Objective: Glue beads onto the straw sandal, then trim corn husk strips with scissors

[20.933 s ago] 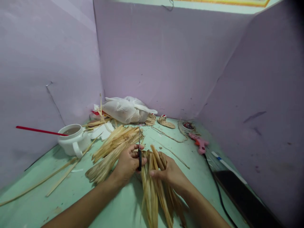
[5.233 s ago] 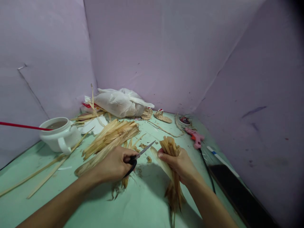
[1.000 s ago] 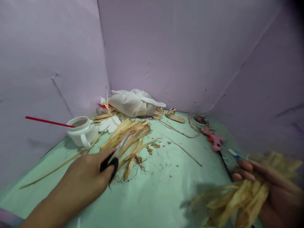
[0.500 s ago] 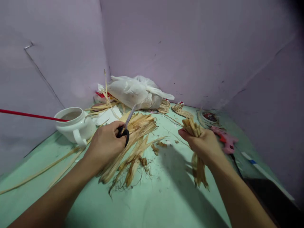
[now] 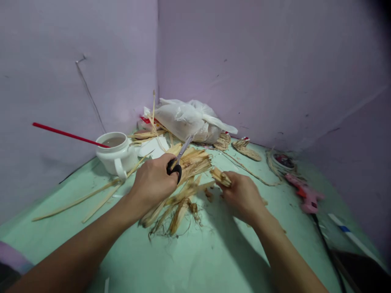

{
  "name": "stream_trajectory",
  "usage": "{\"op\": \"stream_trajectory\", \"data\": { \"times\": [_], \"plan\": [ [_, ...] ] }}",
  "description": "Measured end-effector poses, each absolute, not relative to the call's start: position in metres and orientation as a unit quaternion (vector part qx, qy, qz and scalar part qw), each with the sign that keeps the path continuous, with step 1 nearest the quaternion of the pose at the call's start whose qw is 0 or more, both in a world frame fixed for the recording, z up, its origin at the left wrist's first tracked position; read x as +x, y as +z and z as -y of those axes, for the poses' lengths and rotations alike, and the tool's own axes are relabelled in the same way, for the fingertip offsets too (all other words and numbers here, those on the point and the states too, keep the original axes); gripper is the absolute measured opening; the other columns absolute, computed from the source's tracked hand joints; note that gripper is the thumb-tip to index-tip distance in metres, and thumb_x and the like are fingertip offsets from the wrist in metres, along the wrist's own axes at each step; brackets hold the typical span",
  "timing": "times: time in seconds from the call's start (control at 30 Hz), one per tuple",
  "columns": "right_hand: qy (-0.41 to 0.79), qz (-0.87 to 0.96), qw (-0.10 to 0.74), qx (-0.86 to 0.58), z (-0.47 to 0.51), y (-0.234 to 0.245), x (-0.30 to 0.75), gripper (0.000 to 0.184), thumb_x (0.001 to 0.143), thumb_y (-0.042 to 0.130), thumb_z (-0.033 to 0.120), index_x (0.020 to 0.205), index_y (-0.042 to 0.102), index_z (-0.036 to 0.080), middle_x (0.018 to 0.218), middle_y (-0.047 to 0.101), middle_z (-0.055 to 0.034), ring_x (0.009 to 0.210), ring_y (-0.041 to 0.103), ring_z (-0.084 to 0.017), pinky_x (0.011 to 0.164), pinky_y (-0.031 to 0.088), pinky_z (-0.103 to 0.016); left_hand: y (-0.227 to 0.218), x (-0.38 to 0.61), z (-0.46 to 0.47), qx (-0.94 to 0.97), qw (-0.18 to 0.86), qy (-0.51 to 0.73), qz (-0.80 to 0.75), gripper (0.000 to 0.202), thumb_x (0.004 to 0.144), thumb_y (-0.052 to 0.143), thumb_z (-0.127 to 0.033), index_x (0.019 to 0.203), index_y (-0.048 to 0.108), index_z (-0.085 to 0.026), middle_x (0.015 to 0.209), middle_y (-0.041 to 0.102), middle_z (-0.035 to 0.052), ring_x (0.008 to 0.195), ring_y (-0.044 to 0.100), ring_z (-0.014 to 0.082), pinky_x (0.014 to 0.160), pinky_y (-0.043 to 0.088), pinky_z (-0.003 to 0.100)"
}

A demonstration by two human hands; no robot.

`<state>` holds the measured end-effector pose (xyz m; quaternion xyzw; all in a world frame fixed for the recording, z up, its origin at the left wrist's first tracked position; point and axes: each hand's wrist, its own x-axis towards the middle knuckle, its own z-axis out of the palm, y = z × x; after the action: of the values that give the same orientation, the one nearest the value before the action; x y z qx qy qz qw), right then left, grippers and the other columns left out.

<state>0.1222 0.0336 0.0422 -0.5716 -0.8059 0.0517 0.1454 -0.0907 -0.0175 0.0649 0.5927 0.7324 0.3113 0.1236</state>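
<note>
Husk bundle, gripped in the right hand, has moved nearer the scissors; left hand clasps these, pointing toward one o'clock, presumably for clearance.

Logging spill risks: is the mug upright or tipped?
Upright: the mug stands mouth up, liquid inside, red stick leaning out.

hands: 2; scissors: 1; mug: 1; glue gun: 1; woven slippers: 2

Handcraft corner between lilac walls
A green tabletop is shared by dried strips, glue gun and woven pieces.
</note>
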Motion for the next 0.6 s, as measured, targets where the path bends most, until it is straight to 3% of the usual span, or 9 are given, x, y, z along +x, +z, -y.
{"op": "stream_trajectory", "data": {
  "times": [0.1, 0.2, 0.3, 0.43, 0.6],
  "plan": [
    [-0.036, 0.787, 0.288, -0.544, -0.023, 0.067, 0.135, 0.014, 0.073, 0.047, 0.018, 0.062, 0.055, 0.021, 0.064, 0.058, -0.0017, 0.055, 0.05, -0.015, 0.053, 0.032, -0.024, 0.066, -0.09, 0.019, 0.592, 0.127, 0.356, -0.712, 0.029, 0.068, 0.052, -0.024, 0.094, 0.065, -0.023, 0.083, 0.07, 0.0033, 0.077, 0.062, 0.0209, 0.067, 0.044, 0.026],
    [-0.108, 0.747, 0.425, -0.499, -0.013, 0.088, 0.143, 0.012, 0.072, 0.048, 0.017, 0.073, 0.059, 0.02, 0.077, 0.062, -0.0053, 0.071, 0.057, -0.018, 0.064, 0.039, -0.026, 0.067, -0.09, 0.02, 0.572, 0.149, 0.426, -0.685, 0.031, 0.066, 0.054, -0.023, 0.096, 0.064, -0.022, 0.085, 0.07, 0.0039, 0.079, 0.062, 0.0209, 0.067, 0.045, 0.026],
    [-0.118, 0.702, 0.442, -0.546, -0.008, 0.092, 0.148, 0.012, 0.074, 0.05, 0.023, 0.067, 0.059, 0.019, 0.069, 0.061, -0.005, 0.065, 0.056, -0.019, 0.06, 0.039, -0.027, 0.07, -0.088, 0.02, 0.523, 0.216, 0.506, -0.651, 0.033, 0.063, 0.06, -0.024, 0.096, 0.062, -0.018, 0.077, 0.069, 0.0044, 0.071, 0.062, 0.0191, 0.06, 0.045, 0.024],
    [0.05, 0.631, 0.449, -0.631, -0.007, 0.081, 0.156, 0.02, 0.071, 0.056, 0.035, 0.065, 0.061, 0.017, 0.052, 0.055, -0.0002, 0.052, 0.052, -0.016, 0.049, 0.037, -0.026, 0.074, -0.082, 0.02, 0.437, 0.345, 0.573, -0.601, 0.042, 0.053, 0.071, -0.027, 0.091, 0.059, -0.014, 0.053, 0.059, -0.0037, 0.045, 0.051, 0.0105, 0.044, 0.037, 0.019],
    [0.154, 0.575, 0.468, -0.654, 0.014, 0.062, 0.17, 0.021, 0.065, 0.063, 0.038, 0.069, 0.066, 0.018, 0.052, 0.057, -0.0005, 0.058, 0.056, -0.02, 0.05, 0.039, -0.028, 0.065, -0.072, 0.016, 0.388, 0.467, 0.57, -0.554, 0.045, 0.054, 0.073, -0.027, 0.092, 0.055, -0.013, 0.059, 0.064, 0.0007, 0.041, 0.049, 0.0069, 0.037, 0.028, 0.014]
  ]
}}
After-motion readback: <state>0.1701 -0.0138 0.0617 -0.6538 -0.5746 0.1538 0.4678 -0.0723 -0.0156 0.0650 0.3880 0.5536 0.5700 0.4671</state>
